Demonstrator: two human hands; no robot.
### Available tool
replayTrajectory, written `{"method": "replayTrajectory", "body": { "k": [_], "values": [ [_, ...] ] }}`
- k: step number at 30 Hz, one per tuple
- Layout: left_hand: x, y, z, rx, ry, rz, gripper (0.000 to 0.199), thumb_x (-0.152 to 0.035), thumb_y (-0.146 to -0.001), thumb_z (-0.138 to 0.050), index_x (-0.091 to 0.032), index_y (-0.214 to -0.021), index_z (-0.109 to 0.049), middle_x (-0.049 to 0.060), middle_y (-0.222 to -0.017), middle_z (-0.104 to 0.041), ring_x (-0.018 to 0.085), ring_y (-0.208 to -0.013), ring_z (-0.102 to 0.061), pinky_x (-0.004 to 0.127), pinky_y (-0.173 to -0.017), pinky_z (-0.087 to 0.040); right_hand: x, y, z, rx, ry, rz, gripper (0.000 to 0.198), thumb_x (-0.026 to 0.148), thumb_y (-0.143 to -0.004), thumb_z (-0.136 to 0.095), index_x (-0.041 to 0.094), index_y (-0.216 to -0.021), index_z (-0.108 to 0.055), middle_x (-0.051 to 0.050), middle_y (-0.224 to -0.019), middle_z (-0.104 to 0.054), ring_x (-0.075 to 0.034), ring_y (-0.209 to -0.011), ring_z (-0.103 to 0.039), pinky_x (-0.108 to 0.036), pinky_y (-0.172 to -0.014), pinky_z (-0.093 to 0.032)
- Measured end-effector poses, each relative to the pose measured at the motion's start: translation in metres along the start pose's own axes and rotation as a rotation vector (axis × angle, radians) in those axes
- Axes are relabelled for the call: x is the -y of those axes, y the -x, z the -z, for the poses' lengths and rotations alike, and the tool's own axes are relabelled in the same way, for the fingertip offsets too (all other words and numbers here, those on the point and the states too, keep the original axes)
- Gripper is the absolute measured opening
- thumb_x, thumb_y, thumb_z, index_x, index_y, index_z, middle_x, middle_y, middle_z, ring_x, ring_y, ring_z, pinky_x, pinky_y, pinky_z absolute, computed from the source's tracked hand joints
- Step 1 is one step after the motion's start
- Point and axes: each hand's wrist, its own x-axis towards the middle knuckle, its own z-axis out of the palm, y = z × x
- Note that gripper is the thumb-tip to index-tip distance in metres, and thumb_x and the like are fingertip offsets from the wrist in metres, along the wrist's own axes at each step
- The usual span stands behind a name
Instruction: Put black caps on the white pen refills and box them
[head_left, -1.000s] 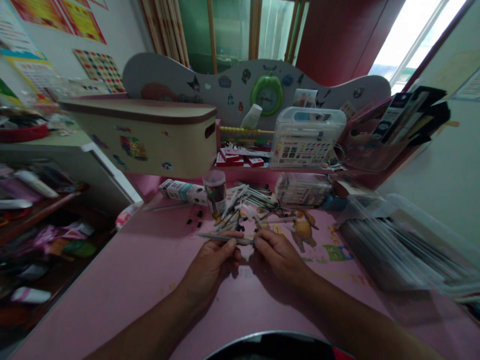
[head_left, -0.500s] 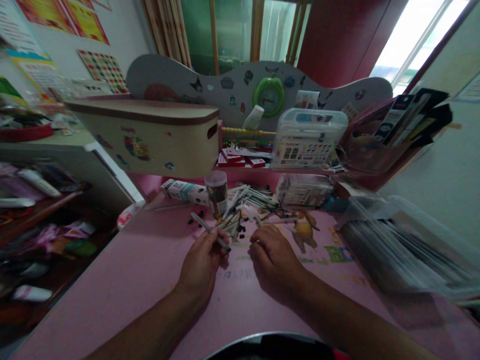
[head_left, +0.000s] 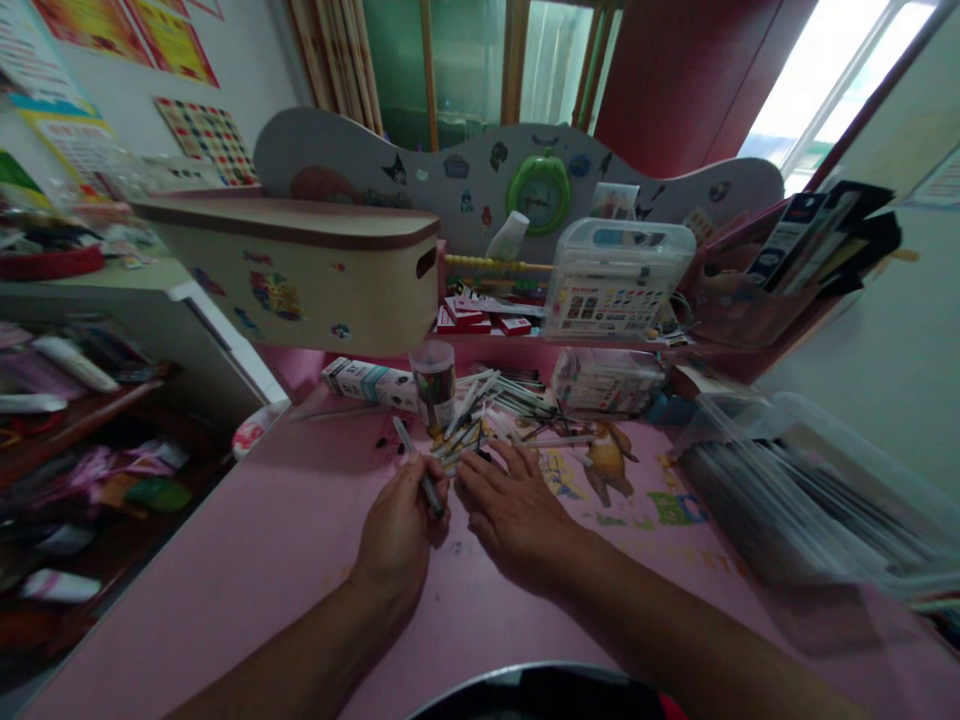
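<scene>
In my left hand (head_left: 401,520) is a pen (head_left: 427,485) with a pale barrel and a dark lower end, slanting up to the left. My right hand (head_left: 517,505) rests palm down to its right, fingers stretched out over small parts at the near edge of a pile. That pile of pen barrels and refills (head_left: 480,395) spreads across the back of the pink desk (head_left: 285,540). A clear cup (head_left: 433,385) holding dark slim items stands at the pile's left. What lies beneath my right fingers is mostly hidden.
At the right, an open clear plastic bin (head_left: 810,500) holds many long dark sticks. A white box (head_left: 367,382) lies behind on the left. Overhanging the desk's back, a shelf carries a cream storage box (head_left: 300,285) and a clear plastic case (head_left: 619,280).
My right hand has moved left and forward, its curled fingers now stretched out over the small parts. The pen in my left hand has turned slightly more upright.
</scene>
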Motion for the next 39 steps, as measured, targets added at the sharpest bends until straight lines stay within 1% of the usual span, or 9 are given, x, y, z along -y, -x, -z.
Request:
{"method": "replayTrajectory", "body": {
  "k": [9, 14, 17, 20, 23, 27, 30, 36, 39],
  "values": [
    [-0.009, -0.004, 0.004, -0.079, -0.063, -0.199, 0.032, -0.048, -0.083, -0.065, -0.019, -0.073, -0.057, -0.003, -0.062, -0.056, 0.009, -0.045, -0.044, 0.021, -0.039, -0.029, 0.000, -0.002, 0.009, -0.095, 0.005, -0.031, 0.030, 0.031, -0.095, -0.058, 0.021, -0.123, -0.061, -0.008, -0.127, -0.064, -0.031, -0.133, -0.039, -0.054, -0.118, -0.016],
    [-0.016, -0.015, 0.009, -0.238, -0.074, -0.263, 0.033, -0.052, -0.082, -0.065, -0.020, -0.077, -0.060, 0.000, -0.074, -0.065, 0.011, -0.051, -0.050, 0.021, -0.038, -0.029, 0.004, 0.000, 0.011, -0.020, -0.050, 0.031, 0.041, 0.034, -0.098, -0.054, 0.024, -0.137, -0.053, -0.004, -0.152, -0.049, -0.033, -0.143, -0.027, -0.056, -0.120, -0.007],
    [-0.018, -0.023, 0.014, -0.249, -0.096, -0.275, 0.029, -0.049, -0.086, -0.062, -0.021, -0.078, -0.061, -0.003, -0.063, -0.059, 0.011, -0.045, -0.047, 0.021, -0.036, -0.028, 0.006, 0.001, 0.010, 0.052, -0.064, 0.071, 0.050, 0.037, -0.099, -0.052, 0.024, -0.147, -0.044, -0.004, -0.159, -0.039, -0.034, -0.148, -0.021, -0.057, -0.120, -0.001],
    [-0.018, -0.031, 0.015, -0.167, -0.012, -0.226, 0.025, -0.040, -0.090, -0.059, -0.021, -0.074, -0.057, 0.001, -0.073, -0.068, 0.013, -0.057, -0.061, 0.021, -0.046, -0.043, 0.008, 0.000, 0.010, 0.066, -0.057, 0.084, 0.053, 0.043, -0.097, -0.056, 0.023, -0.145, -0.046, -0.005, -0.159, -0.040, -0.035, -0.148, -0.021, -0.059, -0.120, 0.002],
    [-0.020, -0.033, 0.010, -0.084, 0.064, -0.162, 0.026, -0.033, -0.093, -0.057, -0.019, -0.071, -0.054, 0.008, -0.088, -0.074, 0.018, -0.080, -0.071, 0.027, -0.066, -0.055, 0.009, 0.000, 0.011, 0.023, -0.046, 0.073, 0.043, 0.042, -0.095, -0.058, 0.023, -0.134, -0.055, -0.006, -0.146, -0.055, -0.033, -0.144, -0.028, -0.057, -0.120, -0.004],
    [-0.026, -0.029, 0.002, -0.022, 0.084, -0.021, 0.030, -0.027, -0.097, -0.050, -0.018, -0.069, -0.054, 0.013, -0.090, -0.076, 0.023, -0.088, -0.074, 0.037, -0.078, -0.059, 0.007, -0.002, 0.009, -0.087, -0.015, 0.043, 0.019, 0.033, -0.094, -0.060, 0.021, -0.108, -0.063, -0.006, -0.118, -0.066, -0.030, -0.131, -0.040, -0.053, -0.118, -0.015],
    [-0.027, -0.025, -0.001, 0.035, 0.106, 0.075, 0.034, -0.024, -0.100, -0.045, -0.017, -0.068, -0.054, 0.016, -0.093, -0.076, 0.024, -0.089, -0.074, 0.040, -0.081, -0.059, 0.002, -0.004, 0.003, -0.160, -0.005, 0.030, 0.014, 0.025, -0.098, -0.054, 0.021, -0.107, -0.063, -0.007, -0.115, -0.066, -0.028, -0.124, -0.044, -0.052, -0.116, -0.020],
    [-0.027, -0.032, 0.004, -0.063, 0.112, -0.080, 0.032, -0.025, -0.098, -0.050, -0.015, -0.068, -0.057, 0.012, -0.093, -0.075, 0.017, -0.079, -0.072, 0.028, -0.070, -0.058, -0.003, -0.005, -0.006, -0.183, 0.019, 0.065, 0.017, 0.025, -0.101, -0.051, 0.025, -0.110, -0.065, -0.005, -0.114, -0.068, -0.028, -0.125, -0.044, -0.053, -0.112, -0.024],
    [-0.027, -0.032, 0.003, -0.079, 0.110, -0.049, 0.033, -0.023, -0.097, -0.050, -0.016, -0.066, -0.056, 0.011, -0.090, -0.075, 0.018, -0.082, -0.072, 0.030, -0.076, -0.058, -0.004, -0.006, -0.007, -0.176, 0.042, 0.068, 0.013, 0.026, -0.100, -0.053, 0.023, -0.099, -0.066, -0.005, -0.109, -0.068, -0.028, -0.122, -0.045, -0.052, -0.112, -0.025]
  ]
}}
